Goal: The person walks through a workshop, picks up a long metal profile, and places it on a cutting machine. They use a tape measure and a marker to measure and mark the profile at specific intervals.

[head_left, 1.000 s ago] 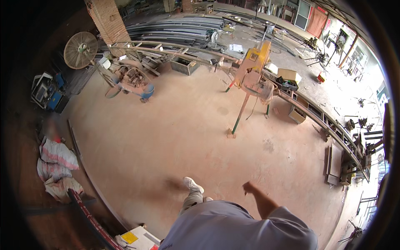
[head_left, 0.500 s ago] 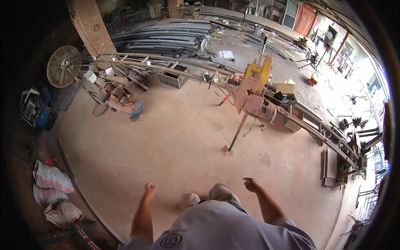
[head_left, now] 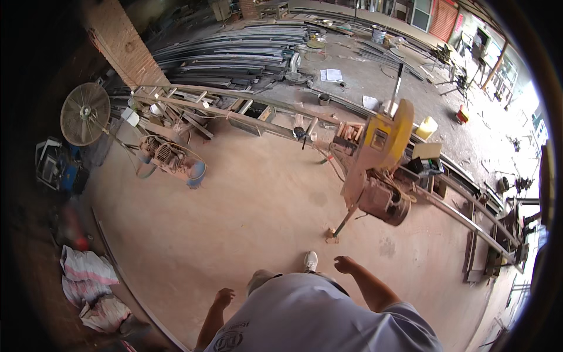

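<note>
My left hand [head_left: 224, 296] hangs low beside my body, its fingers loosely apart and holding nothing. Over the dusty floor on the other side, my right hand [head_left: 346, 265] hangs empty with fingers loosely stretched. Closest to the right hand is a cut-off saw [head_left: 377, 158] with a yellow blade guard and a dust-covered motor [head_left: 384, 199]. Its green-tipped leg [head_left: 346, 222] rests on a small block on the floor. Neither hand touches anything. Ahead of my body one white shoe [head_left: 311, 260] shows.
Long rails [head_left: 463, 218] run out from both sides of the saw. A compressor [head_left: 170, 157] and a round fan [head_left: 85, 114] stand at the left. White sacks [head_left: 88, 267] lie near left, beside a metal strip. Metal bars [head_left: 234, 53] are piled behind, by a brick pillar [head_left: 126, 44].
I have stepped forward, so the saw and its rails appear nearer. A white shoe now shows ahead in the middle. My left hand sits lower in view; both hands stay empty.
</note>
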### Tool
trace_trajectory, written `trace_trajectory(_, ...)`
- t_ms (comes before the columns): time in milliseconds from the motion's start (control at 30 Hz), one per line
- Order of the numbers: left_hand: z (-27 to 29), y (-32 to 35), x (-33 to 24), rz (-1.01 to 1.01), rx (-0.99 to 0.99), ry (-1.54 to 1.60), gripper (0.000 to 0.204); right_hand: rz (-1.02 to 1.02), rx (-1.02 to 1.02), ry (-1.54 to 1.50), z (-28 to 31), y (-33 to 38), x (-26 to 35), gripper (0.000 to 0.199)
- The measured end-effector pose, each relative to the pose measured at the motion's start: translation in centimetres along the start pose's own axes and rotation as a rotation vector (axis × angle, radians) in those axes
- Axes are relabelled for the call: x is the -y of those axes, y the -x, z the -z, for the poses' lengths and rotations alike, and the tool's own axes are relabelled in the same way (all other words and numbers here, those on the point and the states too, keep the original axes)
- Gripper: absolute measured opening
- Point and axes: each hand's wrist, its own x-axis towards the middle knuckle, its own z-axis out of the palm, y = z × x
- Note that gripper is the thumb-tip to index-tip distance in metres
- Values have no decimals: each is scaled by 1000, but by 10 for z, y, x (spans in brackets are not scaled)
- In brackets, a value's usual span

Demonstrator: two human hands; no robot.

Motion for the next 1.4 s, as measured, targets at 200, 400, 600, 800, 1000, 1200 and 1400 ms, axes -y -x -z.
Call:
trace_trajectory(200, 18, -41, 39, -161, 9, 343, 38, 256, -44, 67, 104, -129, 109, 46)
trace_trajectory(400, 73, -153, 2, 109, 54, 441, 27, 297, -406, -12, 178, -233, 203, 55)
trace_trajectory(600, 162, -221, -100, 8, -330, 250, 29, 151, -416, 58, 252, -279, 258, 64)
trace_trajectory(800, 217, -268, -163, -209, -387, 376, 28, -8, -533, 81, 327, -345, 279, 70)
trace_trajectory(1000, 195, -255, -143, 60, -424, 724, 39, -132, -565, 217, 370, -400, 295, 79)
trace_trajectory(1200, 162, -283, -200, 252, -299, 414, 37, -180, -565, 248, 374, -444, 296, 77)
trace_trajectory(1400, 165, -306, -251, 155, -321, 344, 35, -171, -582, 200, 390, -473, 284, 46)
